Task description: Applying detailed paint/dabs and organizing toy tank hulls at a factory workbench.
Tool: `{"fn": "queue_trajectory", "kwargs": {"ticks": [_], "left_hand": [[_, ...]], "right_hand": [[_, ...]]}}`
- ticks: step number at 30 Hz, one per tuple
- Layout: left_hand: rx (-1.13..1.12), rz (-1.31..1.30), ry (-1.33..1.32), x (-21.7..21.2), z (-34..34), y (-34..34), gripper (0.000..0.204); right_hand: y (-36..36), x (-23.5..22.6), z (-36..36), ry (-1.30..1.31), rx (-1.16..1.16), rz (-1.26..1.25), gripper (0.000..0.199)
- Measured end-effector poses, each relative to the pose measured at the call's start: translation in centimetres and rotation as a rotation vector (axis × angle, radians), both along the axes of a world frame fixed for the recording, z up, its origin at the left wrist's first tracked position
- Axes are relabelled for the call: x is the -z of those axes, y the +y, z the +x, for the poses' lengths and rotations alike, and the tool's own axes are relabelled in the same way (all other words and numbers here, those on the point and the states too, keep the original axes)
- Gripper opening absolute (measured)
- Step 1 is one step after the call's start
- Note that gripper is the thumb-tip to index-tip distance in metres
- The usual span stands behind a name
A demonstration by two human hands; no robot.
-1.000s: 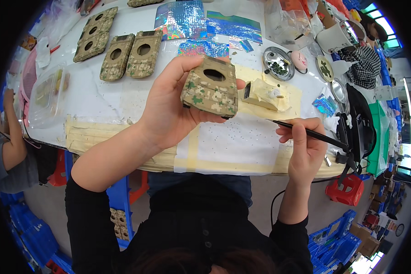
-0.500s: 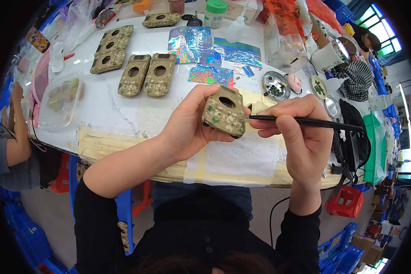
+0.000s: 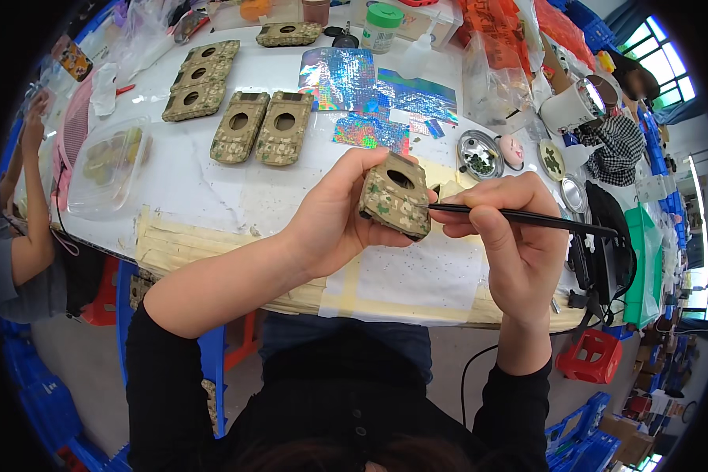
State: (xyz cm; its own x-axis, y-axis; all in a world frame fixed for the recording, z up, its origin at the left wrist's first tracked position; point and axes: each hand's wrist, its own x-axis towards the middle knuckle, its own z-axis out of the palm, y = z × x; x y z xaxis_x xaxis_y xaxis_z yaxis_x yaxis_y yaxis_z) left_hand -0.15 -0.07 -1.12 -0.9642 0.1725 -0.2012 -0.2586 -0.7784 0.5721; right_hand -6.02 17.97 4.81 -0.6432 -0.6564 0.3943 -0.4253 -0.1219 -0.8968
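Observation:
My left hand (image 3: 331, 212) grips a camouflage-patterned toy tank hull (image 3: 386, 206) with an oval opening in its top, holding it tilted above the table. My right hand (image 3: 522, 240) is closed around slim black tweezers (image 3: 536, 219). Their pointed tip meets the hull's right side, just below the opening; whether anything tiny sits in the tip cannot be made out. Below both hands lies a white sheet (image 3: 417, 282) sprinkled with small dark specks. Two matching hulls (image 3: 284, 130) stand side by side beyond my left hand.
More camouflage hulls (image 3: 193, 101) stand farther left, near a clear plastic box (image 3: 106, 169). Holographic foil sheets (image 3: 340, 79) lie ahead. A round metal tin (image 3: 480, 156) holds dark green bits. At the right is a green tray (image 3: 643, 271). Another person's arm (image 3: 33, 197) shows at far left.
The view has shifted slightly, so table items sit a little farther right. My hands keep hold of the hull and tweezers, and the tip stays at the hull's side.

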Motion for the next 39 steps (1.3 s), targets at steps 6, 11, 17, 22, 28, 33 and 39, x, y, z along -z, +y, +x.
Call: {"fn": "queue_trajectory", "kwargs": {"ticks": [6, 11, 17, 22, 28, 33, 39], "left_hand": [[-0.03, -0.008, -0.057, -0.75, 0.13, 0.17, 0.048], [-0.029, -0.005, -0.044, -0.58, 0.1, 0.17, 0.048], [-0.032, -0.004, -0.049, -0.58, 0.12, 0.11, 0.048], [-0.035, -0.001, -0.044, -0.54, 0.04, 0.18, 0.049], [-0.045, -0.023, -0.064, -0.66, 0.15, 0.13, 0.047], [-0.024, -0.009, -0.015, -0.08, 0.0, 0.03, 0.041], [-0.01, -0.004, -0.021, -0.05, -0.06, -0.02, 0.041]], "right_hand": [[0.21, 0.26, -0.03, 0.041, 0.033, 0.008, 0.009], [0.19, 0.3, 0.05, 0.06, 0.043, -0.005, 0.01], [-0.01, 0.35, 0.07, 0.043, 0.029, -0.041, 0.009], [0.16, 0.44, -0.04, 0.056, 0.026, -0.022, 0.01], [0.02, 0.4, -0.05, 0.045, 0.018, -0.013, 0.01], [0.03, 0.4, -0.1, 0.057, 0.019, -0.007, 0.01], [-0.02, 0.55, -0.03, 0.055, 0.029, -0.026, 0.01]]}}
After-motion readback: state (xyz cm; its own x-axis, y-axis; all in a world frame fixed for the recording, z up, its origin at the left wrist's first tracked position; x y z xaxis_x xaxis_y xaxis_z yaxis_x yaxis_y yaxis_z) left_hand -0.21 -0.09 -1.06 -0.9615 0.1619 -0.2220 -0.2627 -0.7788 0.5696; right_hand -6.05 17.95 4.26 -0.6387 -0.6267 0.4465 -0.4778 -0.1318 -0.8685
